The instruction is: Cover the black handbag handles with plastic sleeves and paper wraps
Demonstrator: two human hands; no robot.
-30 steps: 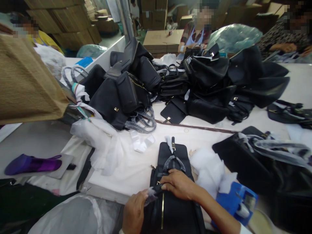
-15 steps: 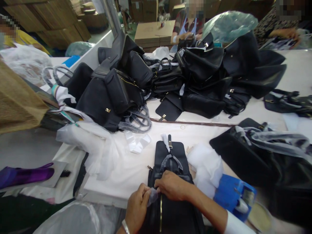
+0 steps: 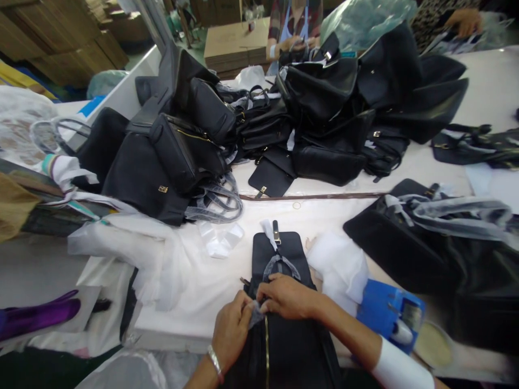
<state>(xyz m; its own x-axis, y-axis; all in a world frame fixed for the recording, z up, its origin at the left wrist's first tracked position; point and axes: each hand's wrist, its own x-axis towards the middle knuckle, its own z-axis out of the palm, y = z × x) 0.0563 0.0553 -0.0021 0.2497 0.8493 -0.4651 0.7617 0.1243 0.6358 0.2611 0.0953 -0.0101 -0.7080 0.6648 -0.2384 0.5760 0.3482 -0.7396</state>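
A black backpack (image 3: 294, 346) with a gold zipper lies in front of me, its flap (image 3: 279, 251) folded out away from me. The looped handle (image 3: 281, 265) on it is wrapped in clear film. At the bag's upper left side, my left hand (image 3: 233, 324) pinches a small piece of clear plastic film (image 3: 256, 315). My right hand (image 3: 284, 297) lies across the bag near the zipper's top, its thumb and fingers closed on the same film. The fingertips of both hands nearly meet there.
Black bags (image 3: 324, 97) are heaped along the table's far side. Another black bag (image 3: 405, 248) lies to the right. White padding (image 3: 338, 265) and a blue box (image 3: 389, 313) sit right of the backpack; white wrapping sheets (image 3: 154, 259) lie left. A person (image 3: 294, 32) works across the table.
Both hands stay at the same spot on the backpack, and the right hand has come slightly closer to the left over the film. The whole view has shifted a little.
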